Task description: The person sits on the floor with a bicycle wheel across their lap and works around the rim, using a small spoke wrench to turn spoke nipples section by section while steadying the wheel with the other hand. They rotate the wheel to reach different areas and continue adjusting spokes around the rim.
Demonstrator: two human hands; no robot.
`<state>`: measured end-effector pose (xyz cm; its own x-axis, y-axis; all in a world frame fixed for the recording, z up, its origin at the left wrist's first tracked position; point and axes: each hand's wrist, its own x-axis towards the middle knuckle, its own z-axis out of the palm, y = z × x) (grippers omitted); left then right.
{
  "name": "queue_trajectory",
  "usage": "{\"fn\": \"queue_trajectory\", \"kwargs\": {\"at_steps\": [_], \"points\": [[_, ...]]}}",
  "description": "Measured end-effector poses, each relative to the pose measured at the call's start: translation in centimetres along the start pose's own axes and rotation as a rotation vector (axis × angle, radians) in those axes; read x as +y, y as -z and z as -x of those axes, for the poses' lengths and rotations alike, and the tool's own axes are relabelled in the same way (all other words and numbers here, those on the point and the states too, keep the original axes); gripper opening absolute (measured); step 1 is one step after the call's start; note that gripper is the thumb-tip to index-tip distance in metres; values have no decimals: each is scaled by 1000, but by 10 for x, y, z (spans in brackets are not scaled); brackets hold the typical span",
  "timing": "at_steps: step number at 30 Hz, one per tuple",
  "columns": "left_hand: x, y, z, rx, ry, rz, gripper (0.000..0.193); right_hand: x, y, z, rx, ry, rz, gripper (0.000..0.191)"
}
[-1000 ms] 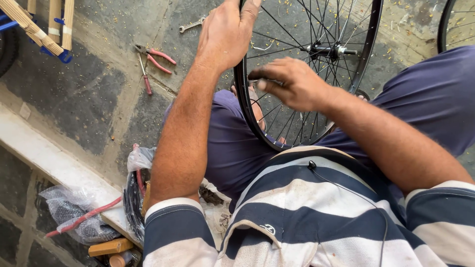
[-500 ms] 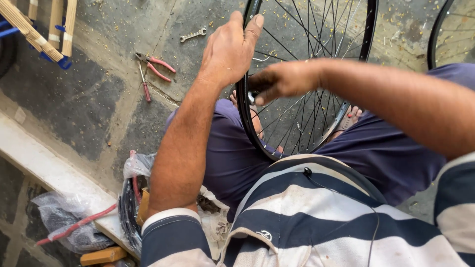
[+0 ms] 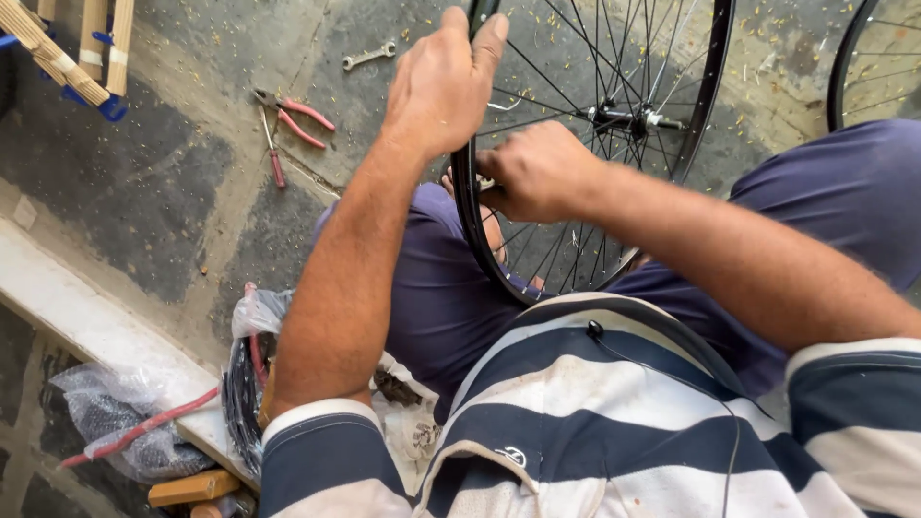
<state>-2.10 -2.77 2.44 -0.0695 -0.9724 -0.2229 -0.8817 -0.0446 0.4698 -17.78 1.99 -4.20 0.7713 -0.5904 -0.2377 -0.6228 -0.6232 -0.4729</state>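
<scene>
Gripping the black spoked bicycle wheel rim (image 3: 466, 206) near the top centre of the frame, your left hand (image 3: 443, 82) wraps its fingers closed over the rim's upper edge. Your right hand (image 3: 533, 173) is closed just below it, on the same left stretch of the rim, pinching a small silvery piece against the spokes; what that piece is cannot be made out. The wheel stands upright between your knees, its metal hub and axle (image 3: 628, 119) right of both hands, its lower arc tucked against your dark blue trousers (image 3: 446, 297).

On the stone floor in the upper left lie red-handled pliers (image 3: 288, 125), and a small silver spanner (image 3: 368, 55) sits just above them. A second black wheel rim (image 3: 844, 58) shows at the upper right edge. Clear plastic bags (image 3: 125, 422) rest at the lower left beside a pale concrete ledge (image 3: 77, 312).
</scene>
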Motion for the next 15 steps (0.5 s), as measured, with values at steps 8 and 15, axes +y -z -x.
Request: {"fn": "queue_trajectory", "kwargs": {"at_steps": [8,15], "points": [[-5,-3,-3,47,-54,1,60,-6,-2,1,150,43,-319,36],[-22,-10,-6,-3,-58,30,61,3,30,11,-23,66,-608,51]]}}
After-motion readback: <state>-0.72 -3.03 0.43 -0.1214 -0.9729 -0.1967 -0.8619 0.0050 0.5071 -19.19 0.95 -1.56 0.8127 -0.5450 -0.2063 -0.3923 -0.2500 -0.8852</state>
